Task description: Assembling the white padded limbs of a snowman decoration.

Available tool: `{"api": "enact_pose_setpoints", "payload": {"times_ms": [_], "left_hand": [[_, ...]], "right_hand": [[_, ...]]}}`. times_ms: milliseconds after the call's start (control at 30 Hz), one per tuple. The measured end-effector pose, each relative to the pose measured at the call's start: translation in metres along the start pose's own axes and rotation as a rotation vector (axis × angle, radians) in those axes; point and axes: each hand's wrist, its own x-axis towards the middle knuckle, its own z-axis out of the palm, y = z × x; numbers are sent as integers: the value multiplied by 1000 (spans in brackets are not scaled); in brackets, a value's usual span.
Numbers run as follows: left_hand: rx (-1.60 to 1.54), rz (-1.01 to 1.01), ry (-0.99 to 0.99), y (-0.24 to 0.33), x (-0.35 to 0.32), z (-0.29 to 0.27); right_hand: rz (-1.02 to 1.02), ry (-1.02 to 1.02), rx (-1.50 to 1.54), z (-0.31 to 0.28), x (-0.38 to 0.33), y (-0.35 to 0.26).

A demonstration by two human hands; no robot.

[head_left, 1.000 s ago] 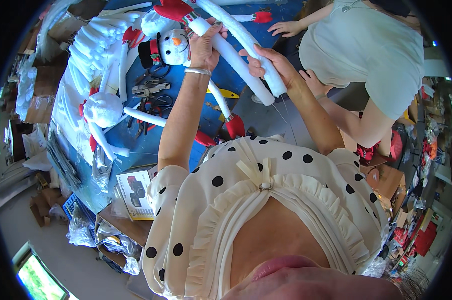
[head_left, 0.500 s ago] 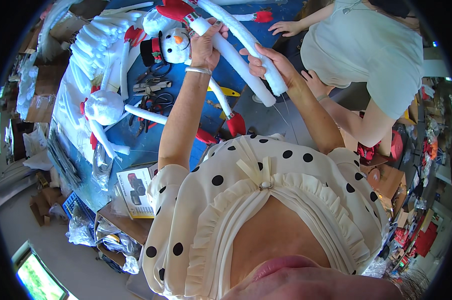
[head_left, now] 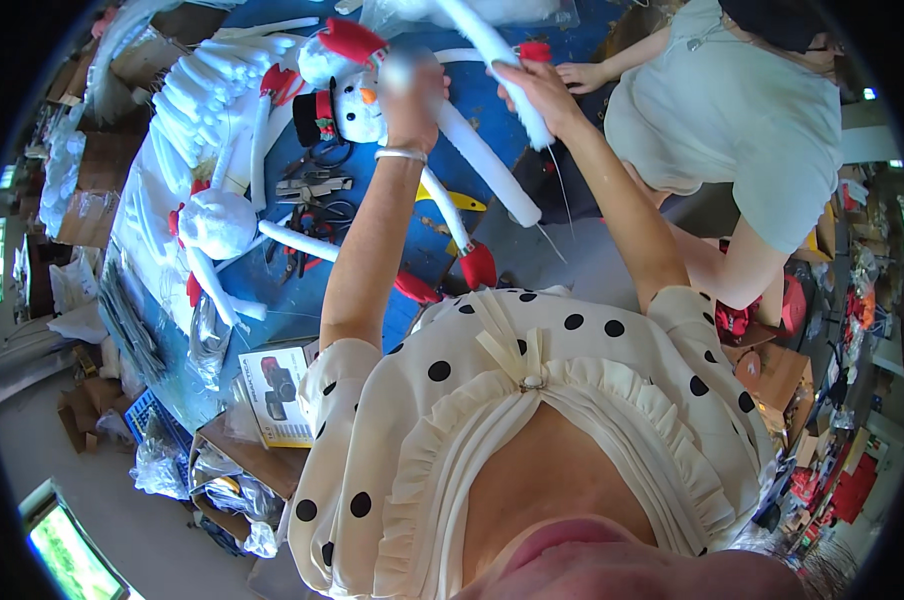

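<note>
Fingers of the right hand (head_left: 537,88) are clenched around a long white padded tube (head_left: 492,55) near its red-capped end (head_left: 535,50), holding it raised over the blue counter (head_left: 442,250). Left hand (head_left: 412,85) is blurred; it sits at a second white padded tube (head_left: 487,165) that slants down to the right, but whether its fingers grip it cannot be told. A silver bangle (head_left: 400,154) circles the left wrist.

Just left of that hand lies a snowman head (head_left: 357,105) with an orange nose and a black hat (head_left: 312,115). Below it, scissors and pliers (head_left: 307,190) lie scattered on the counter, beside another white stuffed figure (head_left: 217,225) with thin white limbs. Rows of white padded pieces (head_left: 207,85) pile at the upper left. Red-tipped limbs (head_left: 477,265) lie near the counter's front edge, and a printed box (head_left: 277,390) rests at its lower corner. Another person in a pale green top (head_left: 732,110) leans in from the right, one hand (head_left: 582,75) on the counter just beyond the raised tube.
</note>
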Motion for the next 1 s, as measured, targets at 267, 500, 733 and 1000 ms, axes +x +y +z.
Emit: {"api": "enact_pose_setpoints", "payload": {"times_ms": [267,500,733,1000], "left_hand": [[-82,-100,-312,46,76,34],[-228,-104,-449,62,49,41],[-160,-99,-508,96,2,67],[-110,-181,-508,103,-6,68]], "right_hand": [[-433,393,-665,29,39,-16],[-805,575,-759,51,34,-23],[-981,678,-619,78,24,-41],[-1028,565,-528,82,10,-58]]}}
